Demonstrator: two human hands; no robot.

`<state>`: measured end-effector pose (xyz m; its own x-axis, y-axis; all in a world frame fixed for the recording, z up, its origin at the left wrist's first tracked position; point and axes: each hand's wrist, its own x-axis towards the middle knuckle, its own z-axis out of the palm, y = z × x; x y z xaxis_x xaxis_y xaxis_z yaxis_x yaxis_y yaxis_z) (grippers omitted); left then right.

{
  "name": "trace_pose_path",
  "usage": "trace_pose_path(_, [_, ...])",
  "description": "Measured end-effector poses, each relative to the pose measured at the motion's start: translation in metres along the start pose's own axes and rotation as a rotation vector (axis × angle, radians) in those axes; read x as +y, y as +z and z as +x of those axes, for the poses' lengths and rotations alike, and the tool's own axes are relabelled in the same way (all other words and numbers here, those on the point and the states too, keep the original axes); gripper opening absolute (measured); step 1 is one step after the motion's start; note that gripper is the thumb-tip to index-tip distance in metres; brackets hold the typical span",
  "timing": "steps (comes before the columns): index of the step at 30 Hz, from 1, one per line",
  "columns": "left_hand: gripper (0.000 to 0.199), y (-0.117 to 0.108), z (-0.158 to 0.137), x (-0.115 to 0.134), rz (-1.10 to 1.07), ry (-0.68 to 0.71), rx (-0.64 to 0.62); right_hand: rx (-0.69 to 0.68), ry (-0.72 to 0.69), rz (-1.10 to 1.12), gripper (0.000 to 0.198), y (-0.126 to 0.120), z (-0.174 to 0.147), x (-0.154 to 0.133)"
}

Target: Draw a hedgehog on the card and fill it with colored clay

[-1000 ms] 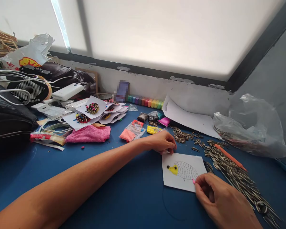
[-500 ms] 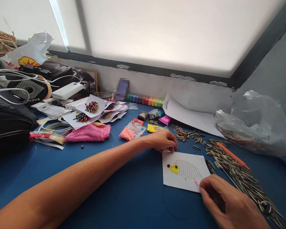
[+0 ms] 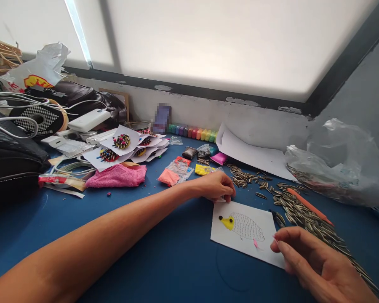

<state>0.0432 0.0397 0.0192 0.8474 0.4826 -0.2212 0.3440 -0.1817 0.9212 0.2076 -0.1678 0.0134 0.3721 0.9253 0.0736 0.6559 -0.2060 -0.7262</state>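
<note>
A white card [image 3: 240, 248] lies on the blue table, bearing a line-drawn hedgehog with its face filled in yellow clay and dark dots for eye and nose. One small pink clay leg [image 3: 255, 243] is stuck under the drawn body. At the card's upper left corner, my left hand [image 3: 219, 186] is closed with curled fingers; a whitish edge shows beneath it, and what it holds is hidden. Just off the card's right edge, my right hand [image 3: 316, 259] pinches a tiny bit of pink clay [image 3: 275, 238] between thumb and forefinger.
Striped sunflower seeds [image 3: 316, 223] spread along the right, with an orange tool [image 3: 309, 206] among them. Clay packets [image 3: 173, 172] lie beyond my left arm. Finished seed-hedgehog cards [image 3: 126, 145] are piled behind a pink cloth [image 3: 116, 176]. A plastic bag [image 3: 337, 168] stands at right.
My right hand has lifted off the card's lower right corner and drawn slightly right, with pink clay at its fingertips. The card has turned slightly clockwise. My left hand stays put.
</note>
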Motion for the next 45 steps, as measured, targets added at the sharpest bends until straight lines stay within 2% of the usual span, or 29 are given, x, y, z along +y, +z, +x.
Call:
trace_pose_path(4, [0.013, 0.001, -0.002, 0.002, 0.008, -0.005, 0.007, -0.090, 0.044, 0.131, 0.041, -0.002, 0.004, 0.011])
trace_pose_path(9, [0.014, 0.001, -0.003, 0.002, 0.009, 0.000, 0.004, -0.261, 0.114, 0.189, 0.048, -0.002, 0.003, -0.004])
trace_pose_path(12, [0.013, 0.001, -0.002, 0.002, 0.001, 0.001, 0.006, -0.224, 0.189, 0.208, 0.054, -0.002, 0.002, -0.017])
trace_pose_path(13, [0.013, 0.001, -0.002, 0.001, -0.002, 0.000, 0.006, -0.210, 0.208, 0.210, 0.056, -0.002, 0.003, -0.020])
trace_pose_path(16, [0.012, 0.001, -0.001, 0.000, -0.013, 0.003, 0.000, -0.296, 0.219, 0.178, 0.063, -0.004, 0.006, -0.025])
trace_pose_path(18, [0.011, 0.001, 0.000, -0.001, -0.017, 0.009, -0.003, -0.368, 0.219, 0.126, 0.061, -0.004, 0.008, -0.024])
trace_pose_path(21, [0.010, 0.001, 0.001, -0.002, -0.018, 0.014, 0.000, -0.406, 0.220, 0.065, 0.053, -0.006, 0.010, -0.020])
trace_pose_path(25, [0.011, 0.001, 0.001, -0.003, -0.019, 0.020, -0.005, -0.390, 0.200, 0.040, 0.048, -0.007, 0.017, -0.030])
trace_pose_path(29, [0.010, 0.000, 0.002, -0.003, -0.015, 0.028, -0.004, -0.366, 0.102, 0.087, 0.042, -0.003, 0.028, -0.051])
trace_pose_path(35, [0.012, -0.001, 0.001, -0.002, -0.013, 0.020, -0.010, -0.182, 0.136, 0.184, 0.037, 0.012, 0.021, -0.056])
trace_pose_path(38, [0.011, -0.002, 0.000, -0.001, -0.019, 0.012, -0.019, -0.141, 0.093, 0.043, 0.042, 0.008, 0.018, -0.048])
trace_pose_path(41, [0.011, -0.002, -0.002, 0.000, -0.020, 0.011, -0.020, -0.120, 0.021, -0.203, 0.046, -0.003, 0.025, -0.037])
trace_pose_path(43, [0.011, -0.002, -0.003, 0.001, -0.025, 0.010, -0.022, -0.025, -0.017, -0.355, 0.042, -0.011, 0.031, -0.030])
trace_pose_path(45, [0.010, -0.001, -0.003, 0.002, -0.042, -0.003, -0.026, -0.017, -0.021, -0.454, 0.037, -0.015, 0.036, -0.024])
